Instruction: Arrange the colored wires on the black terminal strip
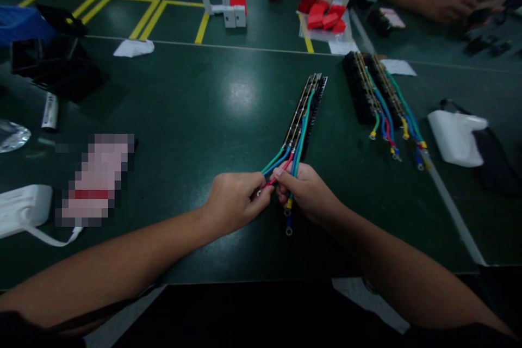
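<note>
In front of me a long black strip with brass-coloured bars (305,106) lies slanted on the green table, its coloured wires running toward me. My left hand (236,201) is closed on some of these wires; a red wire (271,180) with a ring terminal (259,193) passes by its fingertips. Thumb and fingers of my right hand (308,190) are wrapped round the green and blue wires. Below that hand hang ring terminals (289,231) with yellow and blue sleeves. The fingers partly hide which wire each hand grips.
Two similar wired strips (361,87) lie at right, near a white device (457,136). Red parts (326,16) and grey-white parts (234,15) stand farther back. At left are black boxes (57,65), a marker (49,111) and a blurred-out phone (98,179). Another person's hand (454,8) shows top right.
</note>
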Available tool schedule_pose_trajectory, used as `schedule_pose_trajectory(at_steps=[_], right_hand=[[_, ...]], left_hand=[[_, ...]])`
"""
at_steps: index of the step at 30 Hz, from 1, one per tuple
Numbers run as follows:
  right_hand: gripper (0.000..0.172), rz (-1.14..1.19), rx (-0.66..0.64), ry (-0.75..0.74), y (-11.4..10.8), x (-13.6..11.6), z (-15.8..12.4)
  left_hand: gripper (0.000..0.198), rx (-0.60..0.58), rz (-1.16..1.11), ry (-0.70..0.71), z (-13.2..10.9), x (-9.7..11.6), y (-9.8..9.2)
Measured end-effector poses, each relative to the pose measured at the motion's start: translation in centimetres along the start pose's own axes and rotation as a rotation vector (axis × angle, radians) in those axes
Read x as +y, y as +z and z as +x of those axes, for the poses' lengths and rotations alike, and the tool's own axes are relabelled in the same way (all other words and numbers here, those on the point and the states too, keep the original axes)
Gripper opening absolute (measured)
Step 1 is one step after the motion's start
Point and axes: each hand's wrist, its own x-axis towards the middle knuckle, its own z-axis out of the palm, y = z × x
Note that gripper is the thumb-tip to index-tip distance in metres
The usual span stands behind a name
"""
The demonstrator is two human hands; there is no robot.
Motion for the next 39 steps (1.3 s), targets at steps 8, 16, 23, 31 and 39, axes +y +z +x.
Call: schedule_pose_trajectory(at_steps=[8, 16, 23, 31, 39], right_hand=[[0.024, -0.028, -0.011, -0.004, -0.14, 0.00, 0.06], [0.024, -0.056, 0.025, -0.031, 0.09, 0.17, -0.01], [0.024, -0.099, 0.019, -0.048, 0.04, 0.11, -0.07], [0.028, -0.113, -0.018, -0.039, -0.11, -0.16, -0.11], [0.027, -0.086, 0.032, -0.047, 0.06, 0.27, -0.19]], left_hand=[[0.025, -0.014, -0.064, 0.001, 0.05, -0.09, 0.06], [0.022, -0.024, -0.216, -0.100, 0.67, 0.28, -0.26], [0.022, -0.017, -0.234, -0.070, 0.57, 0.35, -0.25], [0.022, 0.014, -0.265, -0.066, 0.45, 0.43, -0.31], [0.022, -0.011, -0.277, -0.120, 0.66, 0.59, -0.32]])
